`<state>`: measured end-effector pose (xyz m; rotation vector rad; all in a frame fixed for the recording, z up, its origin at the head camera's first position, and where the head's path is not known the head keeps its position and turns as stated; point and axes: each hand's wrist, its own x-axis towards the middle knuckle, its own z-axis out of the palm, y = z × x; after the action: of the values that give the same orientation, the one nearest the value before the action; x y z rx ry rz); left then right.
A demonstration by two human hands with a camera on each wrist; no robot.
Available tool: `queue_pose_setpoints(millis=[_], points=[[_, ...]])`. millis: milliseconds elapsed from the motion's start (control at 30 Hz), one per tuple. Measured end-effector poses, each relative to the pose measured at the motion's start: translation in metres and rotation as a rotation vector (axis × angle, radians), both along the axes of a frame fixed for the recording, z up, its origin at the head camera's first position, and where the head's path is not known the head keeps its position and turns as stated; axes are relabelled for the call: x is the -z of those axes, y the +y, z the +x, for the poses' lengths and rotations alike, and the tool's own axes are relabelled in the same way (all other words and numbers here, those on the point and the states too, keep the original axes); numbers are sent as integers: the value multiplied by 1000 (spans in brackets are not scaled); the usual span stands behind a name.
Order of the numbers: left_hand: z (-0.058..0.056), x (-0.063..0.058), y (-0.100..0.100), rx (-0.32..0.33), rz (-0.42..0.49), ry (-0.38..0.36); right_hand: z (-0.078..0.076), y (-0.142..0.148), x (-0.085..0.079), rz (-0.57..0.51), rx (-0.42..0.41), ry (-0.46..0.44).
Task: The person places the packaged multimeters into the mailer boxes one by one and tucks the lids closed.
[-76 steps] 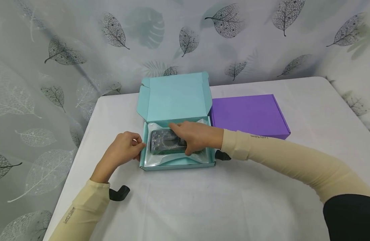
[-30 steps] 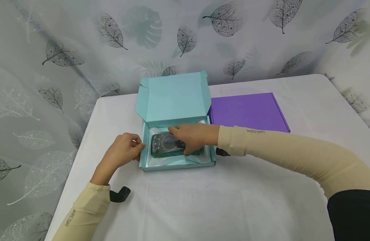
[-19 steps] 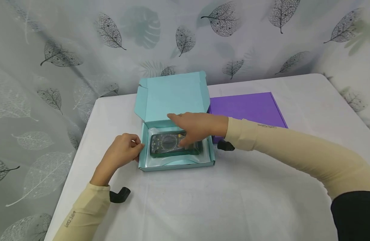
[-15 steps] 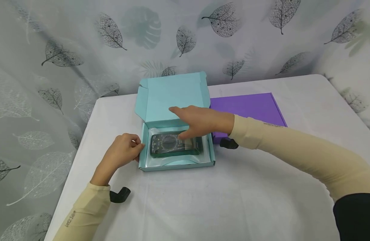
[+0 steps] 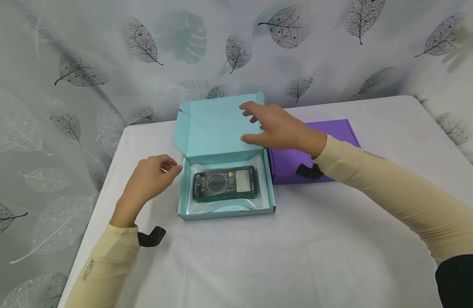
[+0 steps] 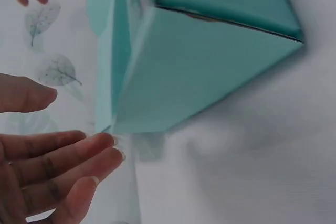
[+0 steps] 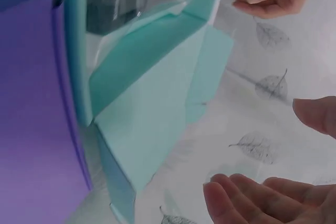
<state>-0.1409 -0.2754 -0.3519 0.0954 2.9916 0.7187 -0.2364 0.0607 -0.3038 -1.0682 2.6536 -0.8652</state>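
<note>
A dark multimeter (image 5: 224,183) with a round dial and a grey screen lies in the teal box (image 5: 226,215), on clear plastic wrapping (image 5: 262,182). The box's lid (image 5: 221,124) stands raised at the back. My right hand (image 5: 280,128) is over the lid's right side with its fingers apart and holds nothing. Beside the box's left wall is my left hand (image 5: 153,177), fingers loosely bent with nothing between them. In the left wrist view, the left fingertips (image 6: 107,141) are right near the box's corner.
A shut purple box (image 5: 286,164) stands against the teal box's right side, partly under my right forearm. White cloth (image 5: 236,261) covers the table, and a leaf-print curtain (image 5: 205,42) hangs behind.
My right hand has left the multimeter and risen back and right over the lid, so the meter's screen shows. My left hand has lifted slightly from the box's left wall.
</note>
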Motion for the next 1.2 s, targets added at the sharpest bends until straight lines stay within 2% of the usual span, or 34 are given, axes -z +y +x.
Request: queue_pose_setpoints(millis=[200, 533, 667, 900, 1033, 1200], points=[[-8, -16, 11, -25, -20, 12, -12, 15, 3, 27, 91, -8], [-37, -27, 28, 10, 57, 59, -38, 17, 16, 85, 224, -166], [-50, -29, 33, -4, 75, 31, -46, 15, 21, 87, 249, -207], [-69, -27, 28, -37, 175, -38, -57, 9, 32, -49, 320, -416], [-76, -24, 25, -87, 217, -124, -63, 8, 36, -52, 354, -460], [-83, -22, 22, -131, 246, -229, -69, 6, 41, -52, 373, -454]])
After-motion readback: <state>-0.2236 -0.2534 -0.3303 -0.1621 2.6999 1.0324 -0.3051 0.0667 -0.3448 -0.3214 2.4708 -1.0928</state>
